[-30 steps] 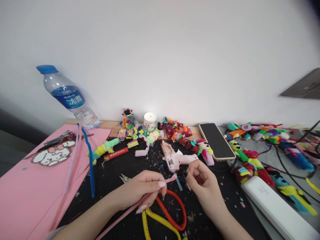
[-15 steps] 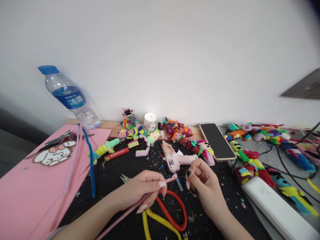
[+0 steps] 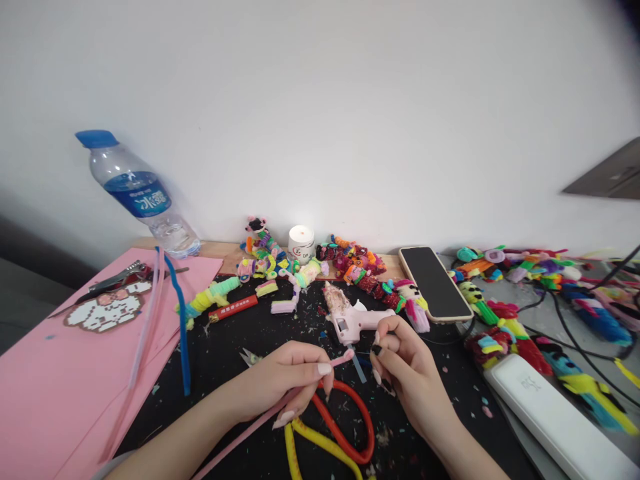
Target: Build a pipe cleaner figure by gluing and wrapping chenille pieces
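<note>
My left hand [image 3: 295, 377] pinches a pink pipe cleaner [image 3: 250, 430] between thumb and fingers. Its curled tip [image 3: 349, 356] points right, while the long tail trails down to the lower left. Just right of that tip, my right hand [image 3: 403, 367] is closed in a pinch; whatever lies between its fingertips is too fine to make out. A pale pink glue gun [image 3: 355, 323] lies right behind the hands, a clear glue stick [image 3: 359, 367] poking from it. Under my left hand are scissors [image 3: 367, 427] with one red and one yellow handle, blades partly hidden.
Pink sheets [image 3: 40, 387] cover the left, with pliers [image 3: 113, 283] and a blue pipe cleaner [image 3: 181, 327] on them. A water bottle [image 3: 137, 193] leans on the wall. A phone [image 3: 435, 283], a white power bank [image 3: 555, 420] and several fuzzy figures [image 3: 530, 340] lie right.
My right hand has shifted very slightly left, its fingertips a touch nearer the curled tip. My left hand and the pipe cleaner look the same.
</note>
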A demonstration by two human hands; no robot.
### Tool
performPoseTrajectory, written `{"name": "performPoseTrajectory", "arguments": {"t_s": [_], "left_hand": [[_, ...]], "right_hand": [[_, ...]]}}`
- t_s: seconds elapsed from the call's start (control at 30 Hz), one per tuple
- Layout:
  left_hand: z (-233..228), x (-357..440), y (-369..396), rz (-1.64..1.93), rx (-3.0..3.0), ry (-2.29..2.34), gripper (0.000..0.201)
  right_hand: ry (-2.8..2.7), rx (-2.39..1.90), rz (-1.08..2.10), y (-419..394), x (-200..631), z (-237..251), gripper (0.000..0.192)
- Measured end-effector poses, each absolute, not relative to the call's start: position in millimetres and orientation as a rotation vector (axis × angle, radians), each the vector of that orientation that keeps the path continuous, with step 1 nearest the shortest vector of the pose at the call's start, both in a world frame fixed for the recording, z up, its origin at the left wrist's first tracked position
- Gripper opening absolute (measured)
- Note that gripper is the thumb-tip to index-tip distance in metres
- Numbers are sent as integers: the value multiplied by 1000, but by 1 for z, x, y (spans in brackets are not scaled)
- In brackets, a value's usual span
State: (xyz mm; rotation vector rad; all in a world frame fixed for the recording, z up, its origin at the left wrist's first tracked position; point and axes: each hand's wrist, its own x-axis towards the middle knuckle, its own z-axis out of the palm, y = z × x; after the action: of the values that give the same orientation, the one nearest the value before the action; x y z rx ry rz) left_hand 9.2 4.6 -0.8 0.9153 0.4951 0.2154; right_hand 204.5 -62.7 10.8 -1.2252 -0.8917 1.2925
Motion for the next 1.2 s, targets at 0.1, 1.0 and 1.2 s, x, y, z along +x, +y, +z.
{"name": "performPoseTrajectory", "arguments": {"t_s": [0.1,1.0,1.2], "left_hand": [[-1,9,4,221,920,490,26],[10,9,1,39,1150,516,30],[12,9,0,21,1194,538,34]], "right_hand": [[-880,-1203,1298,-62,205,11,14],[-1400,-1285,1414,-71,198,11,38],[-1421,-1296,1472,-70,196,11,37]]}}
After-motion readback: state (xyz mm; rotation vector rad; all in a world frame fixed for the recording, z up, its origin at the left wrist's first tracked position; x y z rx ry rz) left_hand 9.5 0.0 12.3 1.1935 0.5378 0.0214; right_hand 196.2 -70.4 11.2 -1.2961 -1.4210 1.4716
